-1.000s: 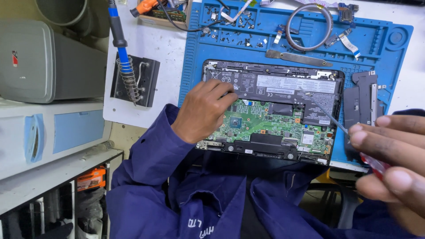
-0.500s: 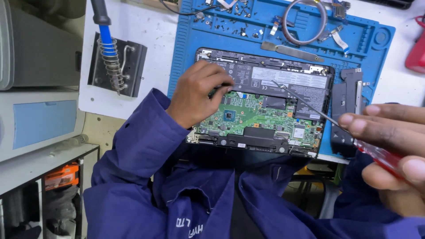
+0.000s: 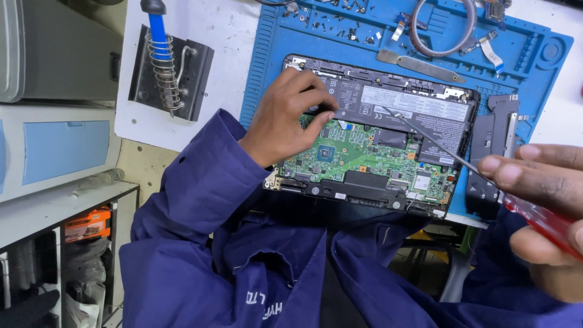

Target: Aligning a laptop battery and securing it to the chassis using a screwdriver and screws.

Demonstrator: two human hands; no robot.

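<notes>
On the blue silicone repair mat (image 3: 267, 67) lies the opened black laptop with its green circuit board (image 3: 364, 152). The left hand (image 3: 285, 115) presses flat on its upper-left corner, holding nothing. The right hand (image 3: 540, 200) pinches a red-handled, thin-shafted screwdriver (image 3: 437, 146), tip at the laptop's black battery; unscrewing seems underway, calling for steady tip seating.

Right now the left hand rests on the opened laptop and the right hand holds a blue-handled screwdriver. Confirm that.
Not quite. The head view shows the screwdriver in the right hand has a red handle, not blue. The left hand does rest on the opened laptop.
</notes>
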